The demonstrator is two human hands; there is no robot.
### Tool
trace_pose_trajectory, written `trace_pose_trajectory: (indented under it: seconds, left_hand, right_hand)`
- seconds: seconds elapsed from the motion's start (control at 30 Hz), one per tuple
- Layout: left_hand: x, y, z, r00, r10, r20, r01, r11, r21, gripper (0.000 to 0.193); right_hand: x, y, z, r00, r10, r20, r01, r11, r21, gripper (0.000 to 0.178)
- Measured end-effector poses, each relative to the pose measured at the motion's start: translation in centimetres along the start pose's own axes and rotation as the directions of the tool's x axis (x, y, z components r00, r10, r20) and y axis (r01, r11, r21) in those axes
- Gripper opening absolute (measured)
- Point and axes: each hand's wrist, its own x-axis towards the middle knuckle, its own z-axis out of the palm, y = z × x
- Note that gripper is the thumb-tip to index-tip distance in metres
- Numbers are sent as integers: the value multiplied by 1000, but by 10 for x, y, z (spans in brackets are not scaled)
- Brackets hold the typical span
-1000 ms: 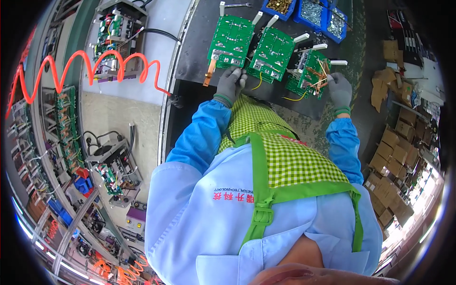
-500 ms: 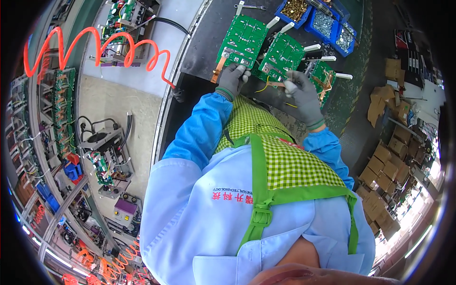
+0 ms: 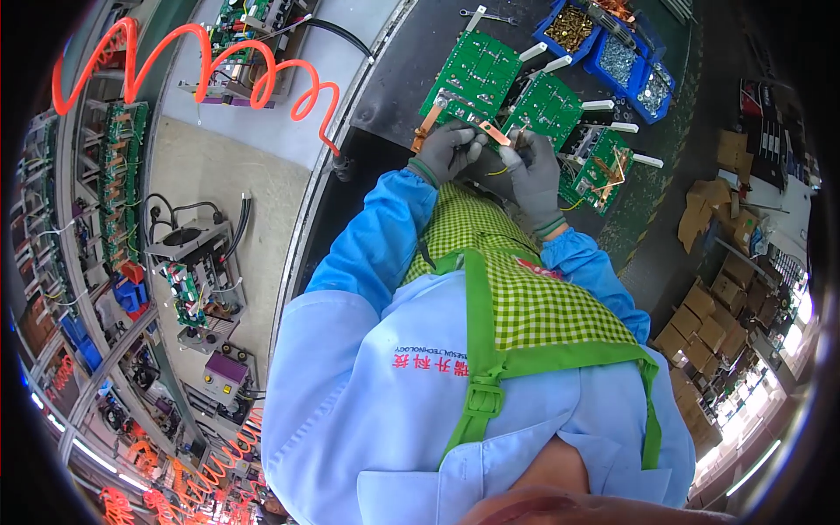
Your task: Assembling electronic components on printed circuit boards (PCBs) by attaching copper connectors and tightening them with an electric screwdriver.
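Observation:
Three green circuit boards with white standoffs lie on the dark bench: a left board point(image 3: 479, 74), a middle board point(image 3: 544, 109) and a right board point(image 3: 598, 166). Both my hands wear grey gloves. At the near edge of the left and middle boards, a short copper strip point(image 3: 495, 133) is tilted between my fingertips. My right hand point(image 3: 535, 173) pinches near its right end. Beside its other end is my left hand point(image 3: 446, 152), fingers curled together; what they hold, if anything, is hidden. Another copper bar point(image 3: 426, 127) sticks out from the left board's near corner.
Blue bins hold brass-coloured fasteners point(image 3: 569, 28) and silver fasteners point(image 3: 618, 63) at the far right of the bench. A wrench point(image 3: 488, 16) lies at the back. A coiled orange hose point(image 3: 262, 83) hangs on the left. Cardboard boxes point(image 3: 700, 324) stand off to the right.
My right hand has moved left, toward my left hand. The copper strip has come up between them. The whole view has shifted slightly.

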Motion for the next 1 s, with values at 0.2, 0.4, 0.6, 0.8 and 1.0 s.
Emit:
trace_pose_trajectory:
  seconds: [0.2, 0.4, 0.6, 0.8, 1.0]
  left_hand:
    - [-3, 0, -2, 976, 193, 97, -214, 920, 327, 19]
    - [-7, 4, 14, 992, -2, -128, 0, 1000, -12, 11]
    - [-9, 5, 15, 997, -19, -81, 10, 994, -104, 17]
    - [-3, 8, 18, 990, -81, -118, 68, 992, -110, 19]
    - [-3, 6, 12, 1000, -9, 0, 8, 974, 224, 17]
  right_hand:
    - [6, 2, 12, 999, -45, -4, 45, 998, -49, 28]
    - [-1, 3, 18, 990, -141, 19, 142, 965, -220, 25]
    - [9, -26, 2, 977, 171, 129, -186, 976, 113, 28]
    - [12, -28, 10, 646, 517, 562, -737, 615, 281, 30]
    - [20, -25, 23, 562, 558, 611, -787, 587, 188, 28]
